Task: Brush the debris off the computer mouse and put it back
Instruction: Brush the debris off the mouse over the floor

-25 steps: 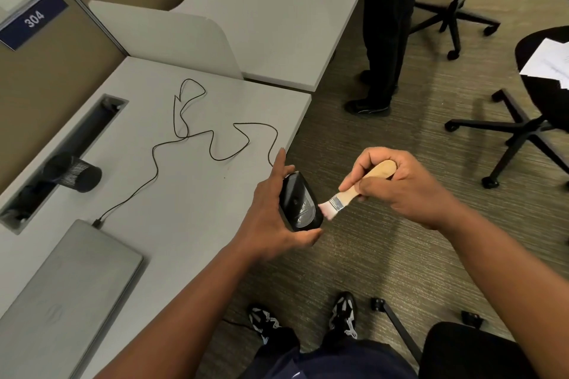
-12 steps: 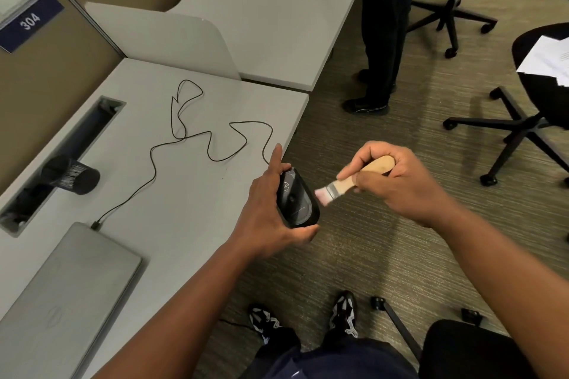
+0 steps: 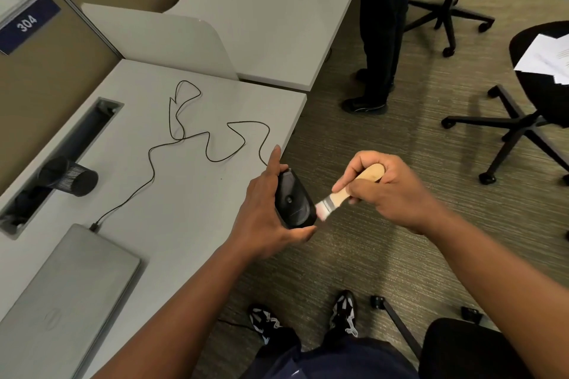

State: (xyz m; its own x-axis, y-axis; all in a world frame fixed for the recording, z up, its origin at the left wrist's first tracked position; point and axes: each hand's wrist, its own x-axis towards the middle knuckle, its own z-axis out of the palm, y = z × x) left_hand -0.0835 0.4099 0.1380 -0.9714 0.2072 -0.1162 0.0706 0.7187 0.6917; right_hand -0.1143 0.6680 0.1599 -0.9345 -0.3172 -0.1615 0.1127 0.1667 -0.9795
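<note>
My left hand [image 3: 264,215] grips a black wired computer mouse [image 3: 294,201] just past the front edge of the grey desk [image 3: 172,194], holding it tilted on its side above the carpet. Its thin black cable [image 3: 191,138] loops back across the desk to a closed grey laptop [image 3: 67,292]. My right hand [image 3: 388,191] is closed around the wooden handle of a small paintbrush [image 3: 345,192]. The pale bristles touch the lower right edge of the mouse and look blurred.
A black mesh cup [image 3: 72,177] lies on its side by the cable slot [image 3: 61,157]. A person's dark legs [image 3: 378,40] stand beyond the desk corner. Office chairs [image 3: 511,123] stand on the carpet to the right, and another chair [image 3: 468,348] sits at my right knee.
The brush has swept down along the mouse's right side, from its upper edge half a second ago to its lower edge now. My left hand has kept the mouse almost still.
</note>
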